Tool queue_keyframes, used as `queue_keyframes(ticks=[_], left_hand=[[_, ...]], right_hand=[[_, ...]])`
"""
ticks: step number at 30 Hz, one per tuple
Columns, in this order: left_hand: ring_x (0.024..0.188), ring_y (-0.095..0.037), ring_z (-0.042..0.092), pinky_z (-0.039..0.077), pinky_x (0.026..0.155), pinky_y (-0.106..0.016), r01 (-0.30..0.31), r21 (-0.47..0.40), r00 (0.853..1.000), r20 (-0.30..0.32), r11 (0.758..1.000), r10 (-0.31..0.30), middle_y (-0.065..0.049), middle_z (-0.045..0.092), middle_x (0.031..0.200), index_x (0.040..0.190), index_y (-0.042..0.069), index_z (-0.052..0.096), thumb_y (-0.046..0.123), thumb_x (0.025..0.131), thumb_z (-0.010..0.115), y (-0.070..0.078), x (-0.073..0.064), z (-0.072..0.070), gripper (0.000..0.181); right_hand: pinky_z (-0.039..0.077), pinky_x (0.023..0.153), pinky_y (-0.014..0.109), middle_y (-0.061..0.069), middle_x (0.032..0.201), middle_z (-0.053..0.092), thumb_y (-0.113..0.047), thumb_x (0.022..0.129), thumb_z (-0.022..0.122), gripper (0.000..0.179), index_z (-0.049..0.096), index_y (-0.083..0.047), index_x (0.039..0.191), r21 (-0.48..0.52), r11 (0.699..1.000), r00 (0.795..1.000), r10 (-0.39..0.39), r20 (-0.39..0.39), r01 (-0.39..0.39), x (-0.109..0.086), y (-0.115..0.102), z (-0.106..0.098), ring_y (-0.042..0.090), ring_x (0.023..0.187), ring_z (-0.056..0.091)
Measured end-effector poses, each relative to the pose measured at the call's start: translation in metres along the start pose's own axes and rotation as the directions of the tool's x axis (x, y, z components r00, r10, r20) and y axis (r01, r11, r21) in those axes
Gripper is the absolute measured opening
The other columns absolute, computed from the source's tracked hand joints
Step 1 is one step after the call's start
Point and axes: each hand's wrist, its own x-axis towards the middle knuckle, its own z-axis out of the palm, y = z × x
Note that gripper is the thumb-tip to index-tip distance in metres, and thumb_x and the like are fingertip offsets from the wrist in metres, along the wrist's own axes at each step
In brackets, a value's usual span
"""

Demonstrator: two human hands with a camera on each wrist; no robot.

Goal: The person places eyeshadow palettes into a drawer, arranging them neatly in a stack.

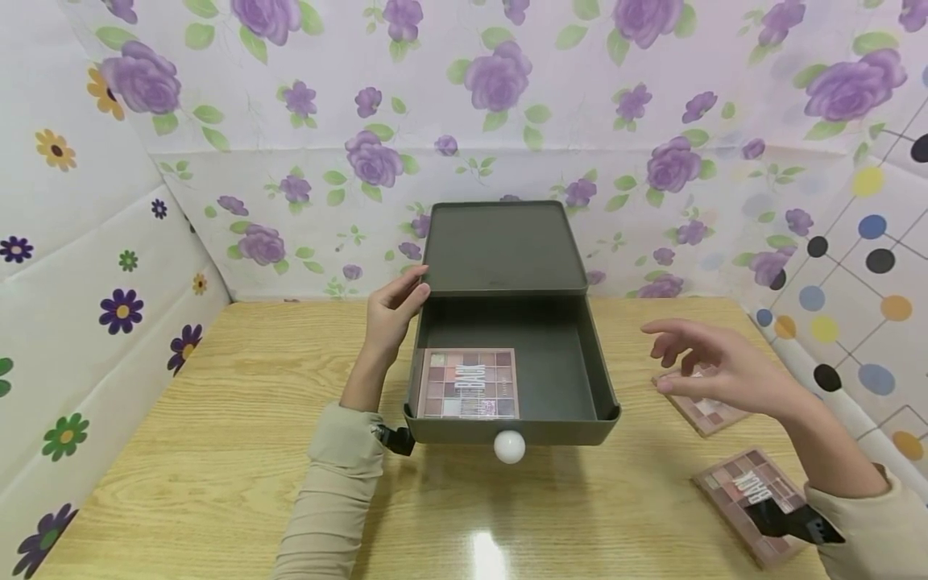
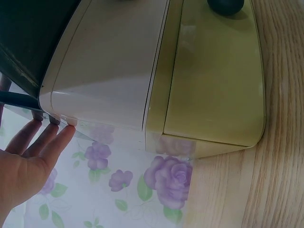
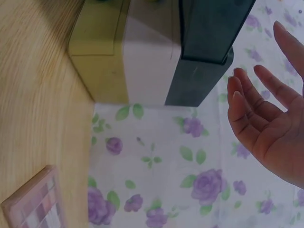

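A dark grey-green drawer (image 1: 554,370) stands pulled out of a small stacked drawer cabinet (image 1: 503,246) with a white round knob (image 1: 510,447). Inside it, at the front left, lies an eyeshadow palette (image 1: 470,383). My left hand (image 1: 389,314) touches the cabinet's upper left side; in the left wrist view its fingers (image 2: 59,142) reach the side wall nearly straight. To the right of the drawer, my right hand (image 1: 718,362) hangs in the air with loosely bent fingers and holds nothing. Below it in the head view is a second palette (image 1: 706,411), partly hidden by the hand.
A third palette (image 1: 754,499) lies at the front right of the wooden table (image 1: 217,451), partly covered by the right wrist's black strap. Lower cream and yellow drawers (image 2: 213,71) show in the wrist views. Flowered cloth (image 1: 304,225) hangs behind the table.
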Motion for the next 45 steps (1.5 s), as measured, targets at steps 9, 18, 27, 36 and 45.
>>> queue_keyframes(ticks=[9,18,27,36,45], left_hand=[[0.097,-0.007,0.057,0.048,0.078,-0.022,0.006,-0.005,1.0,0.005,1.0,-0.006,-0.014,0.052,0.128,0.12,-0.009,0.054,0.003,0.087,0.056,-0.001,-0.001,-0.001,0.035],[0.098,-0.007,0.057,0.048,0.078,-0.022,0.004,-0.002,1.0,0.002,1.0,-0.004,-0.014,0.052,0.128,0.12,-0.009,0.054,0.003,0.087,0.057,-0.001,0.0,-0.001,0.035],[0.1,-0.008,0.057,0.048,0.078,-0.022,0.0,0.0,1.0,0.007,1.0,0.0,-0.014,0.051,0.129,0.12,-0.009,0.054,0.002,0.087,0.056,0.0,-0.001,-0.001,0.035],[0.107,-0.012,0.054,0.048,0.08,-0.024,-0.003,-0.001,1.0,0.003,1.0,0.003,-0.014,0.051,0.128,0.12,-0.009,0.054,0.003,0.087,0.057,0.0,-0.001,-0.001,0.035],[0.111,-0.016,0.052,0.047,0.081,-0.024,0.005,-0.008,1.0,0.007,1.0,-0.005,-0.013,0.05,0.13,0.121,-0.009,0.053,0.002,0.087,0.056,0.0,-0.001,-0.001,0.035]], right_hand=[[0.047,0.059,0.024,0.0,0.095,0.057,0.003,0.077,0.069,0.061,0.044,-0.005,0.131,-0.007,0.993,0.993,0.12,-0.015,-0.12,-0.015,0.021,0.0,0.013,0.077,0.057],[0.047,0.066,0.022,0.003,0.1,0.055,0.001,0.078,0.068,0.066,0.036,-0.002,0.137,0.006,0.981,0.98,0.196,-0.026,-0.196,-0.034,0.058,0.004,0.011,0.084,0.057],[0.047,0.072,0.022,0.014,0.113,0.051,-0.011,0.081,0.068,0.067,0.034,-0.008,0.139,-0.058,0.933,0.935,0.355,-0.027,-0.356,-0.057,0.091,0.006,0.005,0.093,0.054],[0.046,0.074,0.031,0.024,0.123,0.046,-0.018,0.081,0.07,0.073,0.031,-0.007,0.141,-0.089,0.905,0.909,0.416,-0.024,-0.416,-0.076,0.115,0.01,0.028,0.101,0.049],[0.031,0.078,0.065,0.031,0.131,0.035,-0.018,0.074,0.075,0.078,0.033,0.005,0.136,-0.141,0.91,0.92,0.39,-0.029,-0.39,-0.086,0.128,0.012,0.051,0.113,0.032]])
